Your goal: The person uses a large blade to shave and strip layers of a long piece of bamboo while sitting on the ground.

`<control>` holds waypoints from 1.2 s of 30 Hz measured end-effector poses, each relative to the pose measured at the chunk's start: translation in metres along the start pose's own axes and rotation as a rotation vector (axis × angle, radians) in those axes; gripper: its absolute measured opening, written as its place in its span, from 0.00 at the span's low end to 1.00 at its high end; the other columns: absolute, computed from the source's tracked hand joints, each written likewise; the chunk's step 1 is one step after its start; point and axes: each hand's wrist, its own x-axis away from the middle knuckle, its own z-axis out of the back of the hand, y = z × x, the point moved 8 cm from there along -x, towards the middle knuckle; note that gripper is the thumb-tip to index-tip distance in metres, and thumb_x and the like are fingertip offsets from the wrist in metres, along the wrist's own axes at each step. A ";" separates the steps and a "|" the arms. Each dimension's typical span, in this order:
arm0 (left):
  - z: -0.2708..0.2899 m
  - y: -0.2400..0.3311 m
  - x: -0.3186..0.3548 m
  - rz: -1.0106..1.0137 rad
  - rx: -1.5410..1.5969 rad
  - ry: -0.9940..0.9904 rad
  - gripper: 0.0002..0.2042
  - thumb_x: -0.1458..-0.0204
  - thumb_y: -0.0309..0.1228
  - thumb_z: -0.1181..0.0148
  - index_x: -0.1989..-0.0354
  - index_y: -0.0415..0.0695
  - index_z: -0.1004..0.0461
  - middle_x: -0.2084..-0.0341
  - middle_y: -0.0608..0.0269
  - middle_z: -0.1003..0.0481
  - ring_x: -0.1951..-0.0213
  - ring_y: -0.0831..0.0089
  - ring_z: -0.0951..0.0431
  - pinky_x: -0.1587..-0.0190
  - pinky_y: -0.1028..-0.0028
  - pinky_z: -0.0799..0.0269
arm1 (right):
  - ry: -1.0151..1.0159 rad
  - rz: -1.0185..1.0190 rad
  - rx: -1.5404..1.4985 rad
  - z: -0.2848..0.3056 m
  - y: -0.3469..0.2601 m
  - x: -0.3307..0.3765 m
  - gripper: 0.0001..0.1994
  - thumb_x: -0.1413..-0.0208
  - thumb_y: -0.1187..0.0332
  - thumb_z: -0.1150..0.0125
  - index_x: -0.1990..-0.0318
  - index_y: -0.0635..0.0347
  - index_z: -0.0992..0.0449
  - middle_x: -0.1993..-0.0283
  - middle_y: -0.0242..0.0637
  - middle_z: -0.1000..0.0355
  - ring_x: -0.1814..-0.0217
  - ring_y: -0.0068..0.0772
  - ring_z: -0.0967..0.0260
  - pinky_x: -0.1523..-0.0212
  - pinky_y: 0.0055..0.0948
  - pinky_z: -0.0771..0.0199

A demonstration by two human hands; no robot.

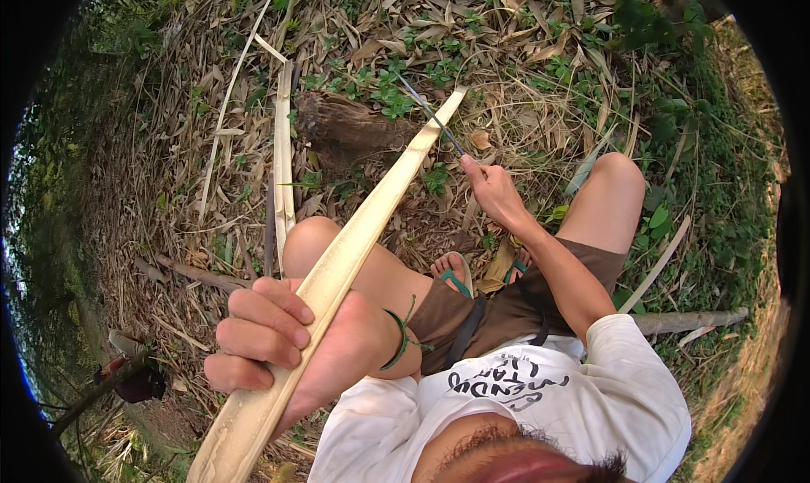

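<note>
The left hand [340, 346] grips the long, pale, bamboo-like strip [371, 220] slanting from lower left to upper centre, apparently steadying it; the right hand [498, 198], closed around the thin, dark-bladed knife [430, 110], holds its blade across the far end.

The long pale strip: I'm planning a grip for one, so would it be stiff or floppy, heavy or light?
Probably fairly stiff: the pale strip runs nearly straight beyond the left hand. Likely light for its length, as it looks slim and one hand grips it.
</note>
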 end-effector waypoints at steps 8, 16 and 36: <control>0.014 0.003 -0.008 -0.016 -0.014 0.020 0.34 0.42 0.73 0.68 0.81 0.53 0.45 0.88 0.74 0.50 0.86 0.82 0.54 0.85 0.81 0.60 | -0.173 0.514 -0.222 -0.027 -0.113 0.103 0.33 0.35 0.41 0.48 0.74 0.69 0.29 0.86 0.33 0.42 0.82 0.23 0.46 0.79 0.31 0.43; 0.007 -0.008 -0.010 0.025 0.113 -0.028 0.35 0.43 0.74 0.71 0.81 0.52 0.45 0.89 0.74 0.52 0.86 0.82 0.55 0.85 0.80 0.60 | 0.140 -0.054 0.067 -0.014 0.041 -0.057 0.42 0.39 0.30 0.56 0.82 0.68 0.30 0.81 0.44 0.31 0.76 0.39 0.32 0.68 0.46 0.33; 0.024 -0.006 -0.015 -0.058 -0.204 0.289 0.34 0.45 0.75 0.65 0.73 0.52 0.44 0.85 0.73 0.53 0.84 0.81 0.55 0.83 0.81 0.61 | 0.190 -0.177 0.065 -0.025 0.100 -0.063 0.44 0.40 0.29 0.57 0.66 0.74 0.21 0.68 0.58 0.23 0.62 0.53 0.23 0.59 0.48 0.27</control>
